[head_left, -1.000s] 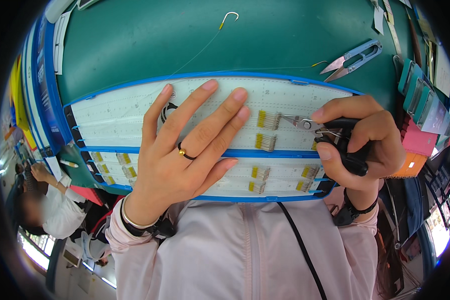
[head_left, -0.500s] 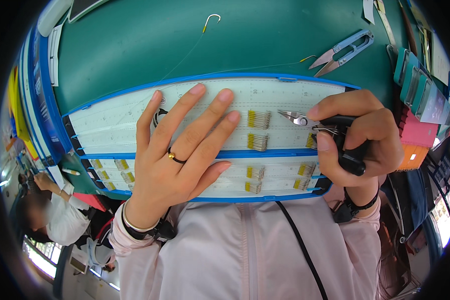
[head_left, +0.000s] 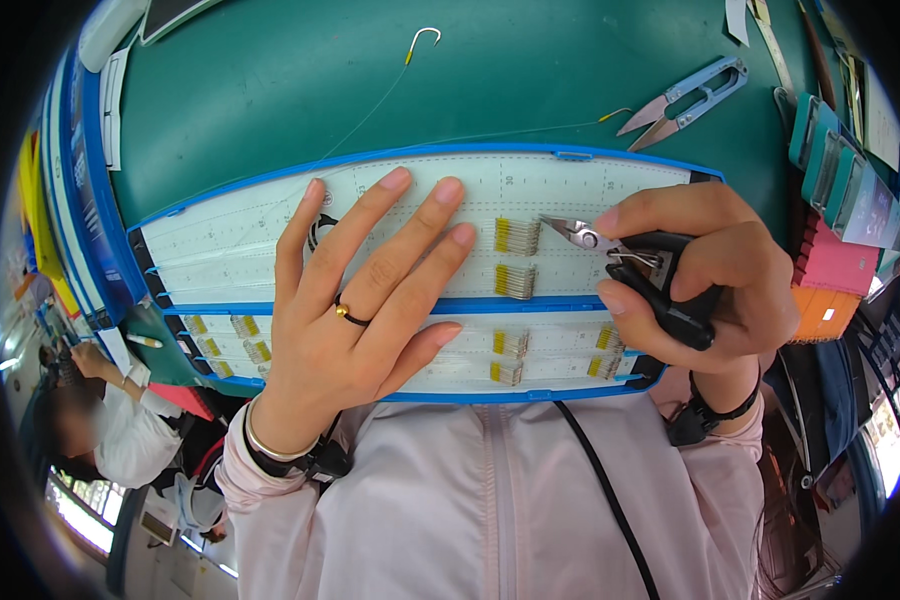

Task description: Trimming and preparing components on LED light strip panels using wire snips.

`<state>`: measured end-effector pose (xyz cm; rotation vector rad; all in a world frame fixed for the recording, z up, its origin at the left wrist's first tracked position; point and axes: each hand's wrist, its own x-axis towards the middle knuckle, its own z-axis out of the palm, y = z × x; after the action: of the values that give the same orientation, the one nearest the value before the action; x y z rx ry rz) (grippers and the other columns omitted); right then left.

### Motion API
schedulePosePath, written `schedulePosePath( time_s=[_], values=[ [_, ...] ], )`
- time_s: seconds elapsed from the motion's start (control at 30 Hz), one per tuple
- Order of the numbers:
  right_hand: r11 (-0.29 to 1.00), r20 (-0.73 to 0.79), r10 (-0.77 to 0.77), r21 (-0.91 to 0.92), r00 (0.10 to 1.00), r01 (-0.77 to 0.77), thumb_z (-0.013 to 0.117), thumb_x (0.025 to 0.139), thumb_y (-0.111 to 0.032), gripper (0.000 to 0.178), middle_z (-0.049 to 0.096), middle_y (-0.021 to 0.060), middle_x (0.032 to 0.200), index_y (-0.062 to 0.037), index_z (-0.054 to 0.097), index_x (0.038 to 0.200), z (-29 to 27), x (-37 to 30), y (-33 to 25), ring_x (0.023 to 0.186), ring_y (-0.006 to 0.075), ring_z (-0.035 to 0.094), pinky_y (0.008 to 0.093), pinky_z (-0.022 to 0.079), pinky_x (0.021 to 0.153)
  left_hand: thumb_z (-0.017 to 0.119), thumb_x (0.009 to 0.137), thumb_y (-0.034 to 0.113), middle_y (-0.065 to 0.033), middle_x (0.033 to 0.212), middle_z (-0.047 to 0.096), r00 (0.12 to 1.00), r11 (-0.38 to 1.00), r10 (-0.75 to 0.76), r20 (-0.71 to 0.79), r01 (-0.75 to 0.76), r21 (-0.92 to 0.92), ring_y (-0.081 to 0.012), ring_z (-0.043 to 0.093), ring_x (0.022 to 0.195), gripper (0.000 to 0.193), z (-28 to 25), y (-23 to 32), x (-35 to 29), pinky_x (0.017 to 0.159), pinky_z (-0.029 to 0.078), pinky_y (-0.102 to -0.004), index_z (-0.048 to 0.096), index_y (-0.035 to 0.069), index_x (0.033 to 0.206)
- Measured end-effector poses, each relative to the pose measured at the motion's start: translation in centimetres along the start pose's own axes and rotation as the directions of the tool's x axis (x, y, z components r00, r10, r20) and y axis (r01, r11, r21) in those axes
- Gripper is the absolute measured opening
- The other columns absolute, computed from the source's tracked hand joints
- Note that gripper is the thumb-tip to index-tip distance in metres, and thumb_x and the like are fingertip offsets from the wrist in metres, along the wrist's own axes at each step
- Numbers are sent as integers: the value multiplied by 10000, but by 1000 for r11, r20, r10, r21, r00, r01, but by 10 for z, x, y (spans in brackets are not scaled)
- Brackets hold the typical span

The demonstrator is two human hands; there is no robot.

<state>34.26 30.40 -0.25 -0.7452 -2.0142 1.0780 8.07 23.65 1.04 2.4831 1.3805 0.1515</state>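
Note:
My left hand (head_left: 360, 270) lies spread and flat on the white ruled panel of a long blue-edged fishing-rig case (head_left: 215, 215). My right hand (head_left: 740, 265) grips small black-handled pliers (head_left: 685, 305), whose metal jaws point left. Their tip is at the right end of the upper bundle of yellow-bound fishhooks (head_left: 517, 237); contact is unclear. Below it sits another row of hooks (head_left: 515, 281). More hooks (head_left: 510, 343) are in the nearer half of the case. Thin clear line runs from under my left fingers to a large loose hook (head_left: 423, 42) on the green mat.
Blue thread snips (head_left: 692, 100) lie at the far right of the green mat (head_left: 530, 75), beside a small hook (head_left: 615, 115) on line. Blue cases (head_left: 95, 190) stand at the left. Pink and orange boxes (head_left: 830, 265) are at the right. Another person (head_left: 130, 435) sits at far left.
My right hand has moved left with the pliers, bringing their tip from a gap away to the upper hook bundle. My left hand stays almost still.

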Motion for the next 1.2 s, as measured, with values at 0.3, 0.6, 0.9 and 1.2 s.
schedulePosePath(
  time_s=[0.3, 0.6, 0.9, 1.2],
  values=[
    [999, 15, 22, -38, 1000, -22, 791, 690, 53, 373, 677, 296, 935, -46, 450, 805, 0, -4, -5, 779, 263, 691, 302, 549, 631, 485, 960, 428, -14, 1384, 568, 998, 999, -51, -23, 51, 1, -245, 493, 1280, 434, 1, 6, 2, 1112, 287, -491, 655, 145, 1241],
    [999, -16, -15, -31, 1000, 15, 775, 704, 42, 348, 678, 296, 925, -46, 452, 796, -4, -1, 0, 753, 250, 687, 284, 544, 617, 470, 961, 448, -9, 1385, 565, 999, 999, -49, -10, 49, 10, -239, 486, 1282, 451, 0, 4, 5, 1106, 298, -496, 653, 156, 1252],
    [990, -69, 31, 137, 997, -22, 803, 726, -29, 375, 665, 293, 951, -47, 443, 833, 1, -3, 5, 782, 225, 657, 293, 542, 649, 469, 967, 433, -14, 1360, 585, 998, 998, -57, -29, 58, 14, -239, 504, 1262, 417, 1, 5, 2, 1096, 323, -502, 677, 168, 1215],
    [989, -114, 132, 86, 985, -123, 719, 781, -6, 306, 667, 267, 922, -59, 422, 835, -2, -7, -3, 729, 176, 611, 265, 498, 641, 450, 981, 437, -6, 1342, 599, 997, 998, -55, -56, 56, 22, -235, 514, 1251, 421, 4, 5, 2, 1091, 335, -494, 680, 165, 1204]
  ],
)
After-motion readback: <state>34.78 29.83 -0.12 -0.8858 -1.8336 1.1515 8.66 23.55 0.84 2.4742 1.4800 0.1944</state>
